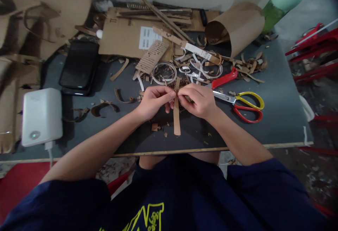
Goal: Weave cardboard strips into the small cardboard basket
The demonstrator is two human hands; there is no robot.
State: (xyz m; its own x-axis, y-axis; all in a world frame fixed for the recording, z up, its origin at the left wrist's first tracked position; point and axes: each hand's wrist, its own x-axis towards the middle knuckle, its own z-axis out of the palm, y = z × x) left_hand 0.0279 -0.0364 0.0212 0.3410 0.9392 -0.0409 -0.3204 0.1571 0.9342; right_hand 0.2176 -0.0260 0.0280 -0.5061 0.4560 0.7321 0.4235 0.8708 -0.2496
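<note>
A narrow brown cardboard strip [176, 118] runs lengthwise between my hands, pointing toward my body. My left hand [158, 101] pinches its left side with thumb and fingers. From the other side my right hand [198, 99] meets it, fingertips pinched together; whatever sits right between the fingertips is too small to make out. Behind and under the hands lies a brown piece with a honeycomb-like surface [185, 82], mostly covered. Scissors [224, 97] with yellow and red handles rest right of my right hand, near a red-handled tool [224, 79].
Rolls of white-edged tape [164, 72] and paper scraps lie beyond the hands. Cardboard sheets [118, 34] and a large cardboard tube [237, 27] stand at the back. To the left are a black phone [79, 65] and a white box with a cable [42, 116].
</note>
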